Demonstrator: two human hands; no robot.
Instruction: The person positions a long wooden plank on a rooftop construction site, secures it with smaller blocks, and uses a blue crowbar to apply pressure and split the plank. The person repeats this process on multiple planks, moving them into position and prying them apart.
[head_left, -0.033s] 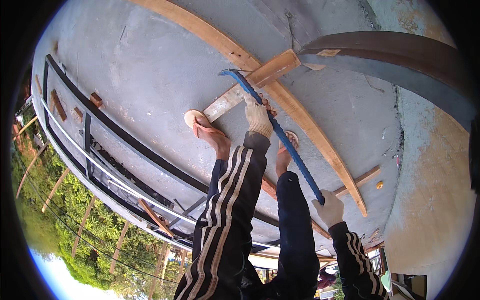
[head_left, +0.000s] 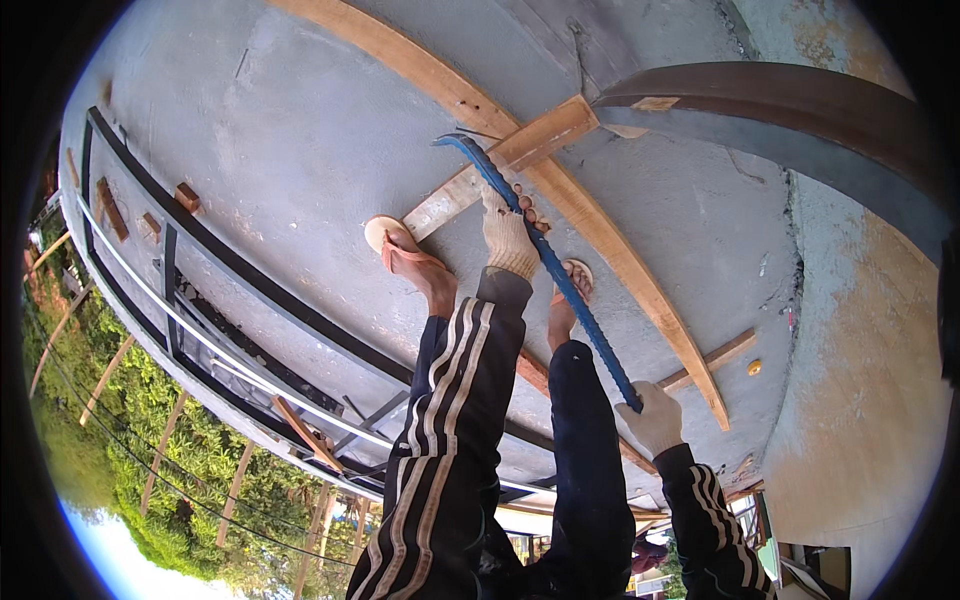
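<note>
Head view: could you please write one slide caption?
Gloved left hand and right hand gripping a blue crowbar beside crossed wooden boards.

1. On my left hand (head_left: 503,222) is a cream knitted glove (head_left: 512,250), ribbed at the wrist — it leaves my finger ends bare.
2. My right hand (head_left: 654,418) wears a pale glove (head_left: 660,432) too.
3. My left sleeve (head_left: 440,440) is near-black, with three pale stripes running lengthwise and a plain dark cuff (head_left: 503,290).
4. My right sleeve (head_left: 712,515) is dark and pale-striped as well.
5. My trousers (head_left: 582,440) are dark navy.
6. My sandals (head_left: 376,234) have cream soles — and orange-pink straps (head_left: 412,257).
</note>
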